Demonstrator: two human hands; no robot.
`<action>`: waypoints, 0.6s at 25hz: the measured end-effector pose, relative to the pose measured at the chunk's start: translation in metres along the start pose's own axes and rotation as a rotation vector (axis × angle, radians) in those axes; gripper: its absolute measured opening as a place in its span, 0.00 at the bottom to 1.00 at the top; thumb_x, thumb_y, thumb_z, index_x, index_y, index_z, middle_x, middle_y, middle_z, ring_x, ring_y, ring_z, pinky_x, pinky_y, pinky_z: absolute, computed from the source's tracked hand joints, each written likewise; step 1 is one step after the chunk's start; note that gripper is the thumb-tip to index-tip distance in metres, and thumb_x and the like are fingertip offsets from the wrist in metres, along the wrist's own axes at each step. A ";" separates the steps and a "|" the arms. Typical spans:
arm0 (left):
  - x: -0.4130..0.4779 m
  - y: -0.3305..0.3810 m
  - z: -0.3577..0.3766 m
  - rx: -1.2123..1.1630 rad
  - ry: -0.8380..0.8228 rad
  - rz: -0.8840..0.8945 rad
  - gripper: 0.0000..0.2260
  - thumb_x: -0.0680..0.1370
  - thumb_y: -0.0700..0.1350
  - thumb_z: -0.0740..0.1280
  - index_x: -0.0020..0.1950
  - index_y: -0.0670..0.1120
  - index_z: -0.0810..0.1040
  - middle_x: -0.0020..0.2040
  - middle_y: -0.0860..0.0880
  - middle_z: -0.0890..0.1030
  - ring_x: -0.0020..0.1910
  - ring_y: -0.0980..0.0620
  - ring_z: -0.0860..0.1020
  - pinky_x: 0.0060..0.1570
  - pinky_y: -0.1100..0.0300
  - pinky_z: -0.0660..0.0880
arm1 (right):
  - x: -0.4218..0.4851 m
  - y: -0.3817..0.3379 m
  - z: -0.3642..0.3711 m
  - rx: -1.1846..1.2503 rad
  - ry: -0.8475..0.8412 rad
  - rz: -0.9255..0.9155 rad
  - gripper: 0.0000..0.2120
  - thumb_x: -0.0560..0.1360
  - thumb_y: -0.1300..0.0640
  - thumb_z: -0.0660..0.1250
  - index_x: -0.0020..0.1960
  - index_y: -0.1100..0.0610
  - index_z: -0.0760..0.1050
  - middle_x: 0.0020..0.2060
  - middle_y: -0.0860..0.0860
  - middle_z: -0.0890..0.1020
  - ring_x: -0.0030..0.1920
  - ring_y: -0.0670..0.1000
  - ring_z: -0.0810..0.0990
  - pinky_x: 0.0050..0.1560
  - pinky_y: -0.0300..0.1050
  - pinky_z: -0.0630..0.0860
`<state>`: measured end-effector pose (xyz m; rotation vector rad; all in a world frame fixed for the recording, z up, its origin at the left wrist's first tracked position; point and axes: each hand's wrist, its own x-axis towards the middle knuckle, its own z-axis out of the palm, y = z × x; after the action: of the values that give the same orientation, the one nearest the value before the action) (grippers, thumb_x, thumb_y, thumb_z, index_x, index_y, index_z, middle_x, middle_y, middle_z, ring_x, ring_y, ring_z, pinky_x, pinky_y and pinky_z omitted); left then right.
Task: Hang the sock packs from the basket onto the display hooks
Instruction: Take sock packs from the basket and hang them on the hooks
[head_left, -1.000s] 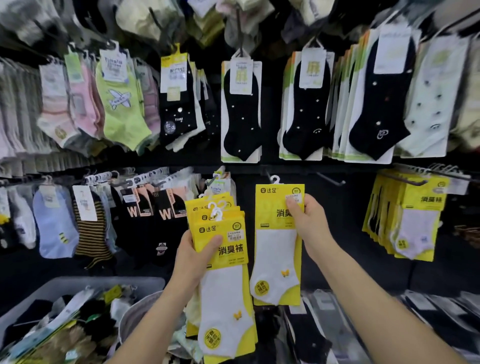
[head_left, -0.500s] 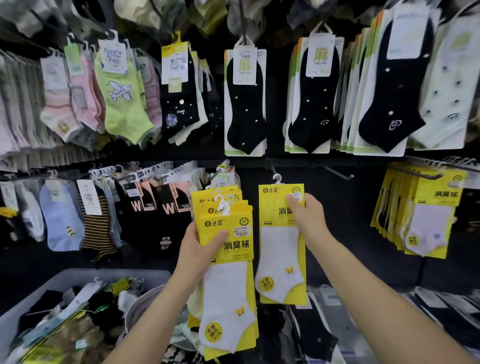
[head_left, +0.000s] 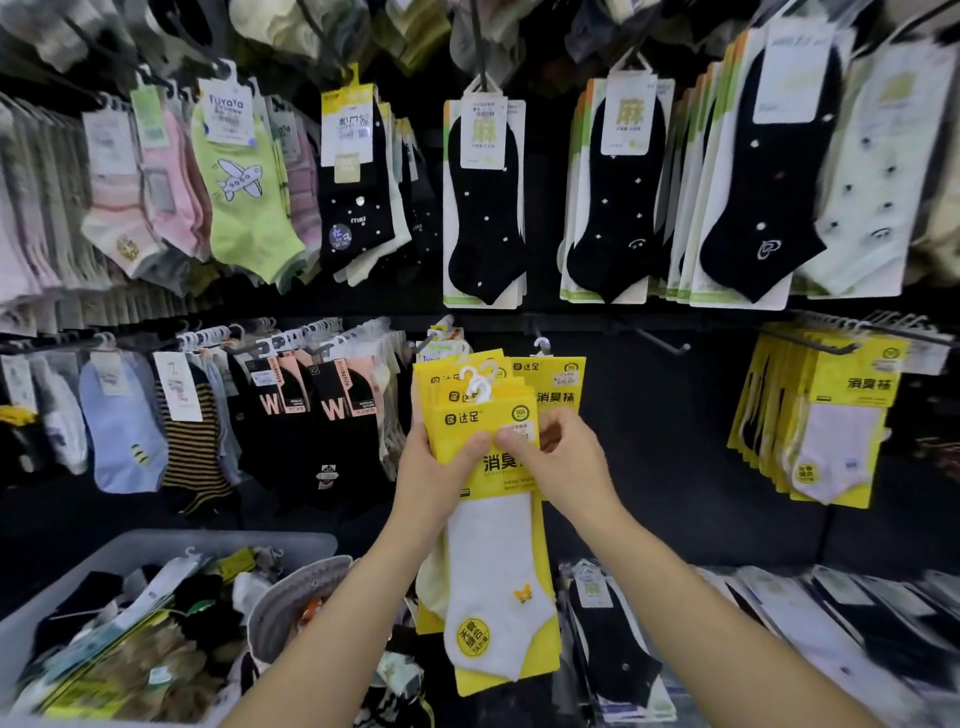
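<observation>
Sock packs (head_left: 488, 545): stack of yellow-card packs held up in front of the lower rack, overlapping the hung pack (head_left: 563, 382) behind it. Est. handling: light and thin; card header stiff, sock body soft and floppy; glossy cards likely to slide on each other. Take hold at the header, just below the white hangers (head_left: 478, 384), so the loop stays free for the peg; don't pull by the sock. Left grip (head_left: 436, 478) clasps the stack's left edge, thumb across the front card. Right grip (head_left: 566, 467) pinches the front pack's header, fingers curled on it. Vs 0.5 s ago: right grip has let go of the single pack, which now hangs alone, apparently on its peg, and has moved to the stack; stack shifted right. Basket (head_left: 156, 543) at lower left, more stock inside.
</observation>
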<state>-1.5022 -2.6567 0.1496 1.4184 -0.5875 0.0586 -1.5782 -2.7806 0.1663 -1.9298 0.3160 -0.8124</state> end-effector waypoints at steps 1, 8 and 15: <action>0.000 0.000 0.002 -0.033 -0.040 0.008 0.29 0.69 0.49 0.72 0.67 0.44 0.68 0.50 0.53 0.81 0.41 0.62 0.82 0.33 0.71 0.75 | 0.001 -0.002 -0.002 -0.004 0.023 -0.005 0.18 0.65 0.43 0.73 0.42 0.56 0.74 0.39 0.51 0.79 0.39 0.50 0.77 0.38 0.46 0.74; -0.001 -0.003 -0.003 -0.215 -0.162 -0.033 0.35 0.65 0.57 0.73 0.69 0.44 0.68 0.57 0.46 0.82 0.51 0.51 0.82 0.40 0.63 0.79 | 0.006 0.001 -0.016 0.213 0.061 -0.037 0.04 0.73 0.54 0.69 0.43 0.52 0.74 0.39 0.50 0.84 0.40 0.51 0.83 0.38 0.46 0.80; 0.008 -0.002 -0.017 -0.005 0.058 -0.030 0.13 0.73 0.47 0.71 0.55 0.52 0.72 0.51 0.52 0.80 0.48 0.56 0.80 0.41 0.63 0.78 | 0.032 0.001 -0.031 0.250 0.216 -0.073 0.04 0.78 0.56 0.62 0.44 0.49 0.70 0.46 0.55 0.80 0.48 0.57 0.80 0.51 0.59 0.78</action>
<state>-1.4888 -2.6439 0.1503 1.4154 -0.5187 0.0742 -1.5747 -2.8194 0.1869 -1.6316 0.2602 -1.0600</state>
